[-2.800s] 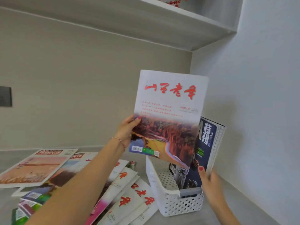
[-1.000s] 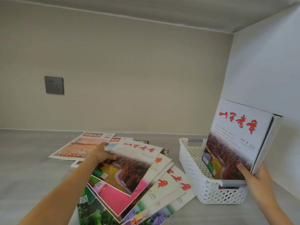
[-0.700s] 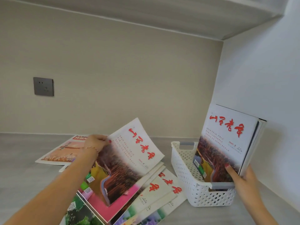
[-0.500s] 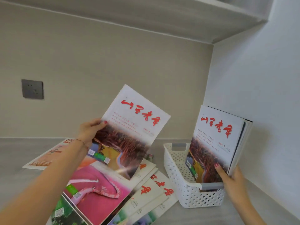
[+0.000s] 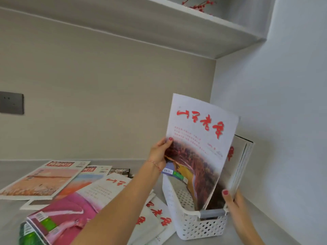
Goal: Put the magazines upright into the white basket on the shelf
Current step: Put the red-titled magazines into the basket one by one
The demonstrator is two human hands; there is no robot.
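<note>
My left hand (image 5: 159, 152) grips the left edge of a white magazine (image 5: 200, 138) with red title letters and a reddish landscape. It hangs tilted, its lower end inside the white perforated basket (image 5: 196, 225) at the right of the shelf. Behind it several magazines stand upright (image 5: 242, 161) in the basket, leaning toward the right wall. My right hand (image 5: 233, 200) holds these upright ones at their lower front edge. More magazines lie fanned flat on the shelf (image 5: 70, 190) to the left of the basket.
A grey wall socket (image 5: 11, 103) sits on the back wall at far left. The upper shelf board (image 5: 194, 32) overhangs, with red berry twigs (image 5: 198, 5) on it. The pale side wall (image 5: 283, 121) stands close to the basket's right.
My left hand lifted a magazine off the flat pile and carried it right, over and into the basket. My right hand kept hold of the standing magazines.
</note>
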